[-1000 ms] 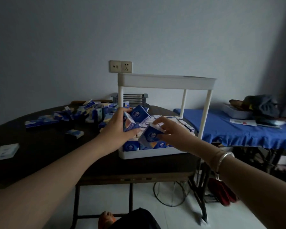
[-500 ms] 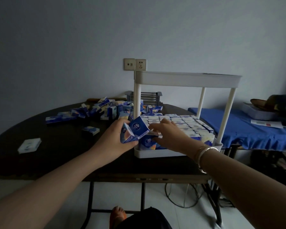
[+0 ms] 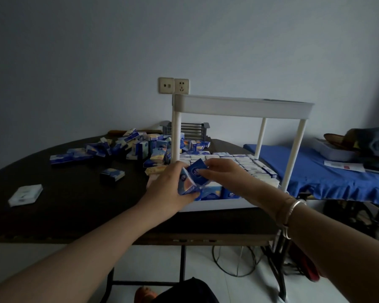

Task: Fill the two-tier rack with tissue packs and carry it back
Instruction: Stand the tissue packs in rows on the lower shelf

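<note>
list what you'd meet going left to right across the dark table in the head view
lone white pack → long blue pack → small blue pack → loose pile of packs → left hand → right hand → rack

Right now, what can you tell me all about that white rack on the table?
The white two-tier rack looks plastic: two shallow trays joined by thin round posts. It stands upright on the dark table, near the edge. The lower tray holds rows of tissue packs; inside the top tray cannot be seen. The right hand reaches into the lower tier.
</note>
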